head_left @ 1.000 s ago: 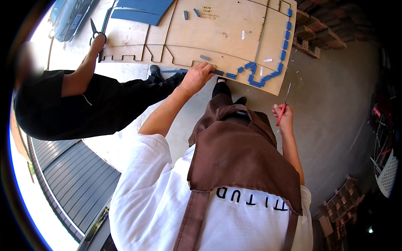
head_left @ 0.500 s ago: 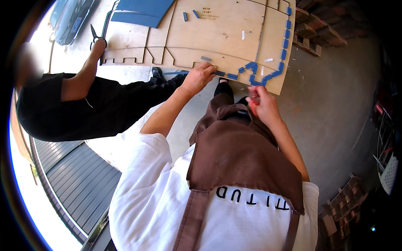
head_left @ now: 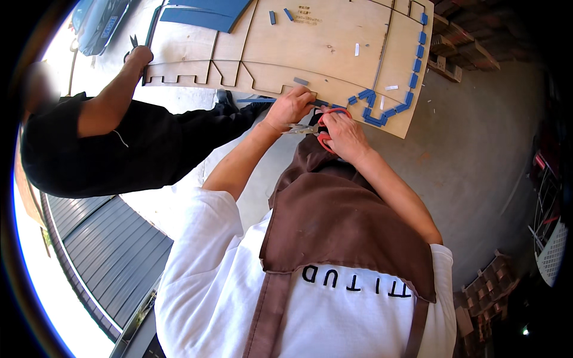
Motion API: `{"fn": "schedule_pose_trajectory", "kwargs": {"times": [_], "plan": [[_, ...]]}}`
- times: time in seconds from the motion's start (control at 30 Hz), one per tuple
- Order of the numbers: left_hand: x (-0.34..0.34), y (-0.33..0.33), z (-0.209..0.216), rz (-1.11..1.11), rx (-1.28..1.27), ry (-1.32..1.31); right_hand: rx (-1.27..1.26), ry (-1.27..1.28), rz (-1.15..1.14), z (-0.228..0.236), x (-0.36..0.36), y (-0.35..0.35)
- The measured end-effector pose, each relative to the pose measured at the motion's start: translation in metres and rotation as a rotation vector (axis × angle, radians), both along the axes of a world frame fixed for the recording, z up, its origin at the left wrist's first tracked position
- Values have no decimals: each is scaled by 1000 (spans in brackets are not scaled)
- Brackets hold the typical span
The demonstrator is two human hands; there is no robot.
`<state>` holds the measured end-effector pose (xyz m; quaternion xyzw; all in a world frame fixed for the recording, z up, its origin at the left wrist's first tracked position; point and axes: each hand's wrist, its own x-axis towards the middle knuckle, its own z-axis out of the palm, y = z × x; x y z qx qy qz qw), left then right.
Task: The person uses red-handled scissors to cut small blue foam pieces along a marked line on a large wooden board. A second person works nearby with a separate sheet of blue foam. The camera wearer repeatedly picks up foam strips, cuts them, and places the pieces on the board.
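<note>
My left hand is closed at the near edge of a plywood board, pinching a blue foam strip whose tail sticks out to the left past the edge. In my right hand are red-handled scissors, their metal blades aimed left, just below my left fingers. Short blue foam pieces line dark blades set in the board along its right end. More of them form a zigzag near the corner beside my right hand.
At the left a person in black holds dark scissors by the board's end. A large blue sheet and small loose blue pieces lie on the board. Wooden pallets stand beyond its right side, a car far left.
My right hand has swung left with the scissors, from the board's corner to beside my left hand. The board sits slightly farther right in view. My left hand keeps its place at the edge.
</note>
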<state>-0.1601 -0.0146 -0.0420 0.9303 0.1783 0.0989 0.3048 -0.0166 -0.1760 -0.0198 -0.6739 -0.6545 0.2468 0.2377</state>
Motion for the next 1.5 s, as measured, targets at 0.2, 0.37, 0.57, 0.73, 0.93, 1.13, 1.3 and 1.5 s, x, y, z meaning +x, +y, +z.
{"fn": "schedule_pose_trajectory", "kwargs": {"times": [0.2, 0.37, 0.57, 0.73, 0.93, 1.13, 1.3, 1.5], "plan": [[2, 6, 1, -42, -27, -26, 36, -15, -30, -3, -1, -2], [3, 4, 3, -23, -41, 3, 59, -7, -63, 1, -1, -1], [3, 9, 42, 198, -313, 81, -280, 477, -434, 70, 29, 2], [38, 32, 99, 397, -1054, -16, -358, 422, -308, 46, 65, -4], [73, 50, 118, 296, -1057, 3, -280, 591, -303, 59, 66, 34], [94, 67, 112, 236, -1044, 25, -313, 608, -386, 58, 71, 54], [109, 82, 108, 191, -1041, 82, -277, 544, -417, 49, 78, 64], [130, 107, 77, 174, -1068, 96, -300, 521, -539, 37, 83, 86]]}}
